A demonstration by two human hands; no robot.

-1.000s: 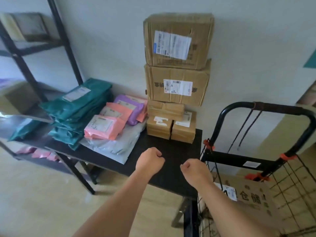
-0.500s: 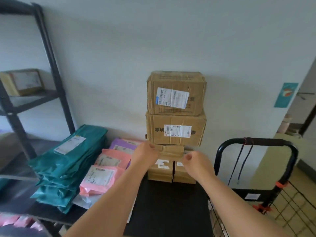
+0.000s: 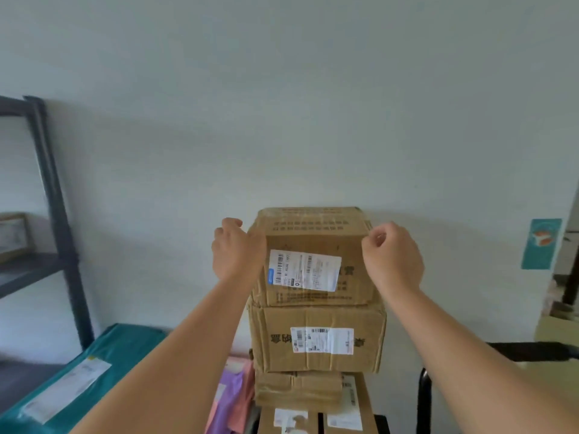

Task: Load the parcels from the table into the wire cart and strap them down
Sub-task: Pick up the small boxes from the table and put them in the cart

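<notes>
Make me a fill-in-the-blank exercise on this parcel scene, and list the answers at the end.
1. The left hand and right hand are raised beside the ___ box of the cardboard stack.
2. The fingers of both hands are ___, not spread.
3. The second box carries a white ___ on its front.
4. The black shelf rack stands to the ___ of the stack.

Missing words: top; curled; label; left.

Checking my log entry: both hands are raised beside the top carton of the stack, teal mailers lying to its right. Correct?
No: the head view shows the teal mailers lying to its left. The left hand and right hand are raised beside the top carton, as stated.
</notes>
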